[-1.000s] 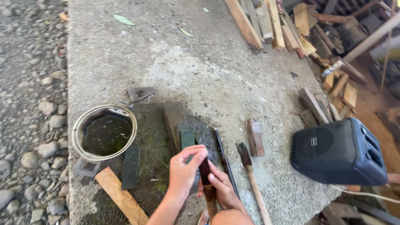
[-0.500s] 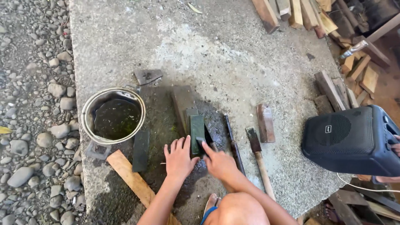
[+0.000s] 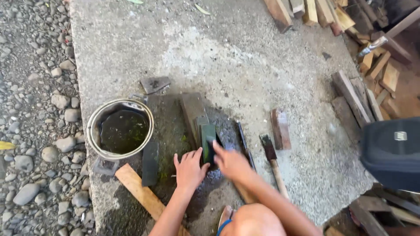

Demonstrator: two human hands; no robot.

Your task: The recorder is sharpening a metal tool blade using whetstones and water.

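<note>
Left hand point(image 3: 189, 168) lies flat, fingers spread, on the wet concrete slab point(image 3: 245, 65) near its front edge, touching the dark green sharpening stone point(image 3: 208, 143). Right hand point(image 3: 232, 162), blurred, presses on the stone's near end; grip unclear. Water-filled pot point(image 3: 120, 131) sits by the slab's left edge.

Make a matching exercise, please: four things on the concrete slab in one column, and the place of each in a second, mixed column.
Things:
1. metal pot
2. green sharpening stone
3. reddish brick piece
4. wooden plank

Places:
A. right of the wooden-handled tool
B. at the slab's left edge, holding dark water
C. between the left hand and the right hand
D. flat and slanted, just below the pot

Pairs: 1-B, 2-C, 3-A, 4-D
</note>
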